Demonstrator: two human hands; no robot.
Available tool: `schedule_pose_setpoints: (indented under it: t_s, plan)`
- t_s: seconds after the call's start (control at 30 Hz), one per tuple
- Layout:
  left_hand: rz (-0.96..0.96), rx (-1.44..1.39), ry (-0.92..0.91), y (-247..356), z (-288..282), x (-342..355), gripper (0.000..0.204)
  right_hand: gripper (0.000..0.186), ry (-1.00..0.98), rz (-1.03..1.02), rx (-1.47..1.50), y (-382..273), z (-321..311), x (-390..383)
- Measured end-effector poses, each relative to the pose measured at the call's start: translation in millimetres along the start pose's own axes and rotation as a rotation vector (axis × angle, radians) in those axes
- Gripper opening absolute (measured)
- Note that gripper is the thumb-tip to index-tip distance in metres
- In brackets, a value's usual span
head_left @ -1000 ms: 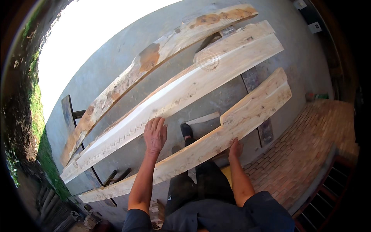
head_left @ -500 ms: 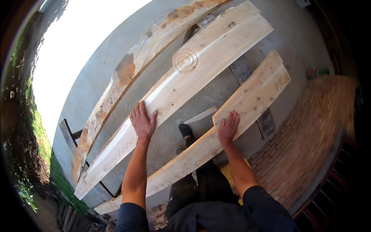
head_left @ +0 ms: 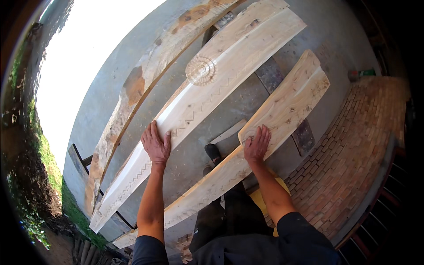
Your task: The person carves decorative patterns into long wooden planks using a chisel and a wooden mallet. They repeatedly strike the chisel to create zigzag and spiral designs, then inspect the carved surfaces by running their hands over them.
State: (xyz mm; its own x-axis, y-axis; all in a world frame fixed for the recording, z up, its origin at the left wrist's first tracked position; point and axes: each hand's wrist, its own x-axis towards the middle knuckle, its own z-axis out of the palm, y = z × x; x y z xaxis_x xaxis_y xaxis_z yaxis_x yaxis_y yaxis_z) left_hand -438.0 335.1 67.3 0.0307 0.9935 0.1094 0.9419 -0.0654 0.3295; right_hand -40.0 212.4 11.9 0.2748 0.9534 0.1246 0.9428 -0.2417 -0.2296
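My left hand (head_left: 156,143) lies palm down on a long pale wooden board (head_left: 234,66), fingers stretched out. That board has a raised ridge, a carved round rosette (head_left: 201,70) and a zigzag line along its near edge. Nearer to me is a second curved wooden board (head_left: 287,101), with a similar zigzag line. On it rests my right hand (head_left: 257,143), flat with fingers extended, beside the step in the board's outline. Part of a carving shows next to that hand; the rest is covered. Neither hand grips anything.
A rough board (head_left: 141,84) with brown patches lies beyond the middle one. Dark supports (head_left: 303,138) show beneath the boards. My foot (head_left: 213,152) stands between the two nearer boards. Brick paving (head_left: 335,163) is at right, a yellow object (head_left: 278,194) behind my right forearm.
The view has shifted slightly, so the boards and both hands appear a little further left. Both hands stay flat on their boards, in nearly the same spots.
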Motion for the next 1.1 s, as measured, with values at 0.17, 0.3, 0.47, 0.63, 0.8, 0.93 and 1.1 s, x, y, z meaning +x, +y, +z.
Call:
schedule_pose_setpoints:
  t_s: [0.17,0.3,0.47,0.63,0.8,0.93,1.1]
  plan:
    - [-0.006,0.036,0.009,1,2,-3,0.072,0.072,-0.025,0.0,0.027,3,-4,-1]
    - [0.018,0.026,0.037,5,3,-2,0.068,0.07,-0.06,0.014,0.002,4,-4,-1]
    - [0.012,0.062,0.012,2,8,-8,0.065,0.066,-0.061,0.022,-0.004,3,-7,-3]
    - [-0.005,0.287,-0.011,19,7,-24,0.067,0.071,-0.074,0.005,-0.03,-1,-3,-1]
    - [0.182,-0.006,-0.109,133,-21,-90,0.057,0.063,-0.082,0.018,0.105,22,-31,3]
    - [0.324,-0.102,-0.473,167,-32,-203,0.037,0.015,0.01,-0.014,0.697,87,-105,-34]
    - [0.159,-0.298,-0.897,182,-11,-297,0.029,0.015,-0.022,0.446,0.376,263,-195,-158]
